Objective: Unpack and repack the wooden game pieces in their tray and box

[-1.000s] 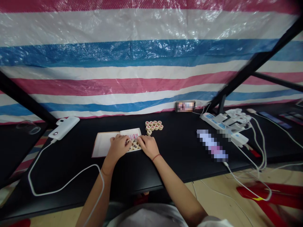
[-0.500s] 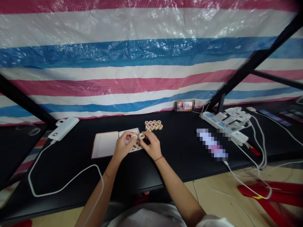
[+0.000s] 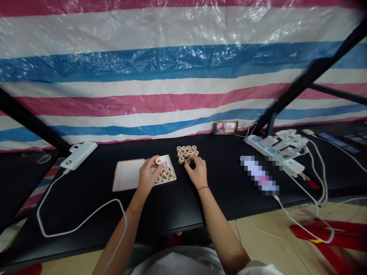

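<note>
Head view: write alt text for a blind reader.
The left hand holds a round cream black-marked disc over an open white box; the right hand touches another disc near rows of red-marked discs on a black table.

"What fills the top of the frame?"
"A striped sheet (image 3: pixel 172 88), red, white and blue."
"And at the left?"
"A white power bank (image 3: pixel 82 156) with a cable (image 3: pixel 61 234) plugged in; farther left, a clear cup (image 3: pixel 43 157)."
"Right side?"
"A crowded power strip (image 3: pixel 256 143) and, near it, a pixelated phone (image 3: pixel 259 175)."
</note>
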Tool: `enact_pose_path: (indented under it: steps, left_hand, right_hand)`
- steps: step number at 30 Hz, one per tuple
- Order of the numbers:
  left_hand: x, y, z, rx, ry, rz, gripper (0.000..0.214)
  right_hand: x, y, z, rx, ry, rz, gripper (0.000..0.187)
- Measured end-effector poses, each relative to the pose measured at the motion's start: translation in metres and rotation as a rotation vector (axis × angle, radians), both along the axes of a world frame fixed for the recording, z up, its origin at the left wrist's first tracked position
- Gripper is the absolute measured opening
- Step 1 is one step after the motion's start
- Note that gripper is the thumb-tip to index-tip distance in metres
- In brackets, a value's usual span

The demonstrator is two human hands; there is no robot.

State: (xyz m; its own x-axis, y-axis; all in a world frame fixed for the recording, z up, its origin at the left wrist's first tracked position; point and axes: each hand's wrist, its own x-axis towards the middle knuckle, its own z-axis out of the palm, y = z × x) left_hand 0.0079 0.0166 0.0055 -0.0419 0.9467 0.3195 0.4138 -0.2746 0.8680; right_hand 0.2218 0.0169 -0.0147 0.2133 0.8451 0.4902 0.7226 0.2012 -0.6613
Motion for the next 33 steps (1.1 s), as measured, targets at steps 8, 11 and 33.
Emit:
enact_pose_path:
  steps: [8,11,33]
  left_hand:
    - [0.017,-0.015,0.005,0.201,0.437,-0.195,0.017]
    - [0.018,-0.015,0.004,0.232,0.443,-0.19,0.014]
    - [0.0,-0.004,0.004,0.19,0.408,-0.097,0.022]
  right_hand:
    - [-0.037,-0.021,0.029,0.02,0.178,0.439,0.017]
    - [-0.037,-0.02,0.028,0.014,0.219,0.447,0.016]
    - [0.014,0.009,-0.017,-0.089,-0.084,-0.01,0.017]
